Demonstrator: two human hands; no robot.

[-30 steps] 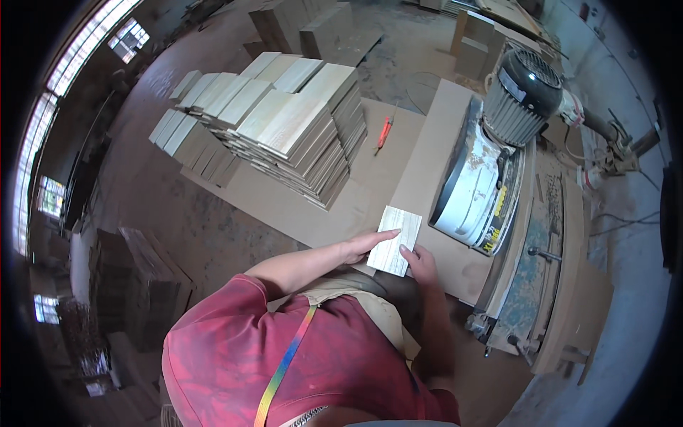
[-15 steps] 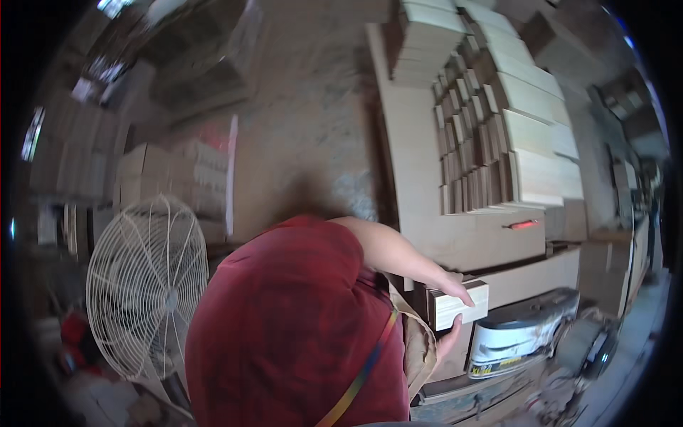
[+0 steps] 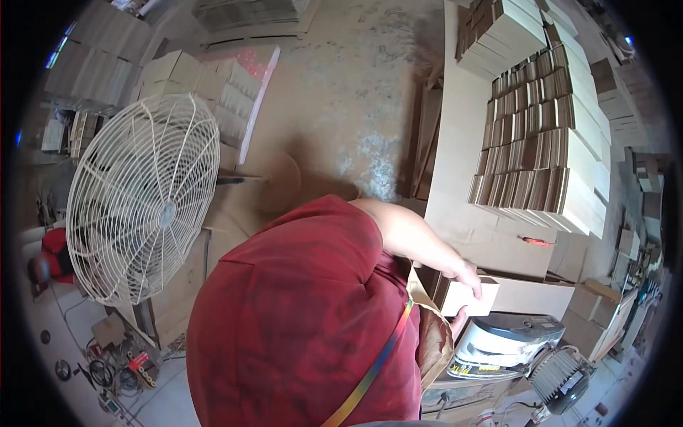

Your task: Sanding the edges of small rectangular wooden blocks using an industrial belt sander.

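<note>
A pale, box-like wooden piece [image 3: 485,299] is between my two hands, right of my red shirt and a brown apron. My left hand [image 3: 468,276] reaches over it from above, fingers bent down on its upper edge and face. At its lower edge is my right hand [image 3: 459,322], closed against it; part of that hand and its forearm are hidden behind the apron. Just below the piece stands a machine with a rounded black and white housing [image 3: 501,345]. Whether the piece is one block or several boards together, I cannot tell.
Stacked wooden boards [image 3: 526,153] stand on a broad sheet [image 3: 448,164] at the far right, a red-handled tool [image 3: 535,242] near them. A large wire-caged fan [image 3: 167,213] stands at left. A grey motor [image 3: 558,377] sits at lower right; cables and tools lie at lower left.
The whole view has shifted, showing more of the fan and the lower-left floor. Both hands stay on the wooden piece, which has turned slightly.
</note>
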